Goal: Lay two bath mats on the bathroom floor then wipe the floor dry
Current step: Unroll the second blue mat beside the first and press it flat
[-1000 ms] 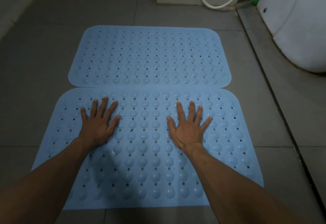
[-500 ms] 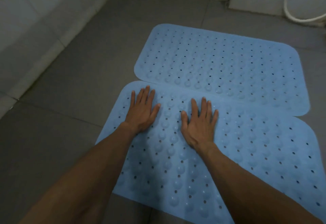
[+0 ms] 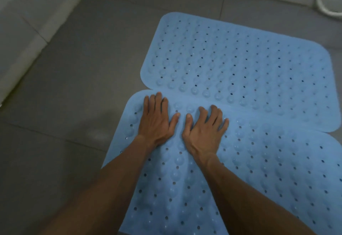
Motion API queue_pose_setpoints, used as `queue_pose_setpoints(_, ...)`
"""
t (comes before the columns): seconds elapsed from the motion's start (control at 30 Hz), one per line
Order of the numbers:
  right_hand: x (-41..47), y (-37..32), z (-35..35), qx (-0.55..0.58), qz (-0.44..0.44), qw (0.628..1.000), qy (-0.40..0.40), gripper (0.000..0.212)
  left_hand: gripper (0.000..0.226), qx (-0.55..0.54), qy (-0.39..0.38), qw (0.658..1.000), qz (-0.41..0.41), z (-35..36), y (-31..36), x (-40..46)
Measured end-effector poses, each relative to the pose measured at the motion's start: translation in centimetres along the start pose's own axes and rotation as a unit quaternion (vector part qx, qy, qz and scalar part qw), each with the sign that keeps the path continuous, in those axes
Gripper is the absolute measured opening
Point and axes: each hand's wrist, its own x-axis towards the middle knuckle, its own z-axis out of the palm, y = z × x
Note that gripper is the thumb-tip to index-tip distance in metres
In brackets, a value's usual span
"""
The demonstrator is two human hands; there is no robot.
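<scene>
Two light blue bath mats with bumps and small holes lie flat on the grey tiled floor. The far mat (image 3: 240, 64) and the near mat (image 3: 268, 170) meet along their long edges, the near one slightly overlapping. My left hand (image 3: 157, 121) rests palm down near the far left corner of the near mat, fingers together. My right hand (image 3: 205, 129) presses flat beside it, thumbs almost touching, fingers slightly bent and spread. Neither hand holds anything.
Grey floor tiles (image 3: 64, 114) lie to the left of the mats. A pale tiled wall (image 3: 27, 21) runs along the upper left. A white hose (image 3: 325, 7) curves at the top right corner.
Both hands have slid left along the near mat to its far left corner and come closer together. The view has swung left, so the toilet is out of sight.
</scene>
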Motion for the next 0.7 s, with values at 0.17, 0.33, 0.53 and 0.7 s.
queue_pose_setpoints(0.17,-0.2,0.3,0.3,0.002,-0.028,0.999,0.030,0.054,0.067,-0.012,0.041,0.997,0.070,0.0,-0.2,0.1)
queue_pose_setpoints(0.33,0.3,0.0,0.4,0.000,-0.013,1.000,-0.009,0.064,0.071,-0.011,-0.008,0.998,0.062,0.1,-0.4,0.5)
queue_pose_setpoints(0.53,0.4,0.2,0.4,-0.022,-0.008,0.999,-0.030,0.065,0.072,-0.008,-0.011,0.999,0.050,-0.3,-0.1,0.5)
queue_pose_setpoints(0.7,0.7,-0.2,0.1,-0.024,0.004,0.999,-0.041,0.063,0.073,-0.002,-0.049,0.998,0.048,-0.7,0.0,0.9)
